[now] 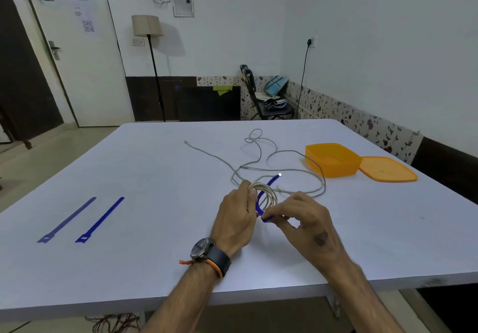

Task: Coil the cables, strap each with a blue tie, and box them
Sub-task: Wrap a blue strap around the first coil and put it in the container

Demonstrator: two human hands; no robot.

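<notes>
My left hand (236, 217) grips a small coil of white cable (269, 194) held just above the white table (155, 177). A blue tie (261, 198) passes through the coil; its far end sticks up toward the back. My right hand (307, 218) pinches the near end of that tie just below the coil. Loose grey cable (258, 156) sprawls on the table behind the coil. Two more blue ties lie flat at the left, one (67, 220) beside the other (100, 219). An open orange box (332, 159) stands at the right.
The orange lid (388, 169) lies flat beside the box on its right. A floor lamp (147, 26), a chair with bags (269, 97) and a door stand beyond the table's far edge. The near table edge runs below my wrists.
</notes>
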